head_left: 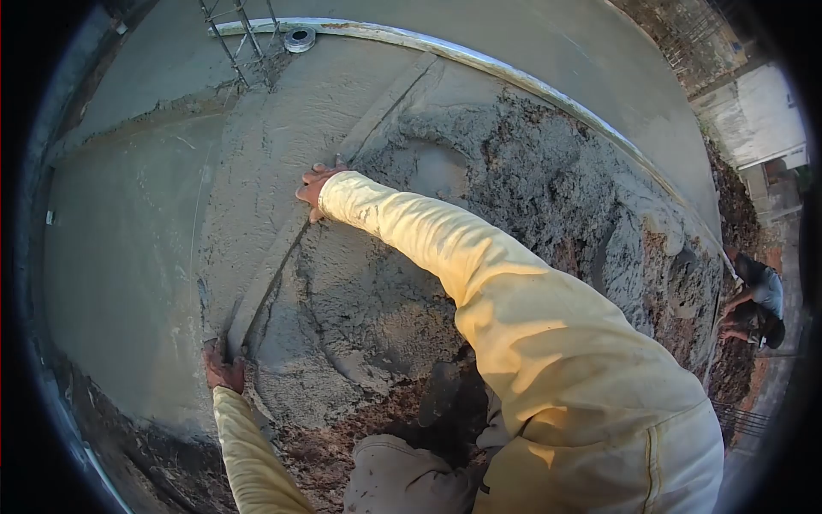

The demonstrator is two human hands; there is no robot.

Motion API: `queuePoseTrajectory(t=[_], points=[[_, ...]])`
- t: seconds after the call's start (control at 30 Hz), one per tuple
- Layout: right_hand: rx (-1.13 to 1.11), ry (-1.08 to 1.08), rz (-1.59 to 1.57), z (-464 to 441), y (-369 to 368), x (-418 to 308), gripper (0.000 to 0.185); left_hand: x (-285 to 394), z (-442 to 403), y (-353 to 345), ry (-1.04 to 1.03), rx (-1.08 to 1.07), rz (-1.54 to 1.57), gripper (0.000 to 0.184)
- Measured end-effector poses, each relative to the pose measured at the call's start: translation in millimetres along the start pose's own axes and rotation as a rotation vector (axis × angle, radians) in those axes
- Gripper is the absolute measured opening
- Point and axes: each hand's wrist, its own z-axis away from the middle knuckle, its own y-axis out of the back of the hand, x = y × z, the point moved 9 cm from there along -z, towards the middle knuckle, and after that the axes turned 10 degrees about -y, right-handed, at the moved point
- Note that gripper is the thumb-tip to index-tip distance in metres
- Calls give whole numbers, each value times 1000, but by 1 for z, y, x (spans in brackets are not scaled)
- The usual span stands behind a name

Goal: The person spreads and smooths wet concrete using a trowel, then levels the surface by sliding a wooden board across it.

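A long straight screed board (267,278), coated in grey concrete, lies diagonally across the wet concrete. My left hand (224,367) is closed round its near end. Farther up, my right hand (318,190) grips the same board, fingers bent over it; their undersides are hidden. Left of the board the concrete (282,141) is levelled but streaked. To its right lies rough, lumpy concrete (531,163), with brown soil (342,437) showing near my knees.
A long metal straightedge (479,53) curves across the far side in this wide view. Near its left end are a round, roll-like object (299,39) and upright rebar (244,43). Smooth concrete (120,257) spreads at left. Another person (758,300) crouches at the far right.
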Motion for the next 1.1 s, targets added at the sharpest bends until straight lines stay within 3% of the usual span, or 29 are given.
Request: queuePoseTrajectory(t=[0.13,0.23,0.43,0.73,1.1], points=[[26,-33,-15,19,-7,20,57,-2,-5,-17,-125,77,-120,66],[-20,-72,3,30,-13,35,64,16,-12,-15,-90,3,28,63],[-13,-121,-28,50,-22,64,63,58,-13,-13,-248,120,2,59],[-62,-174,-11,85,-33,95,64,109,-7,-13,-187,-28,144,62],[34,-248,-17,143,-57,158,63,174,3,-20,-279,-12,176,61]])
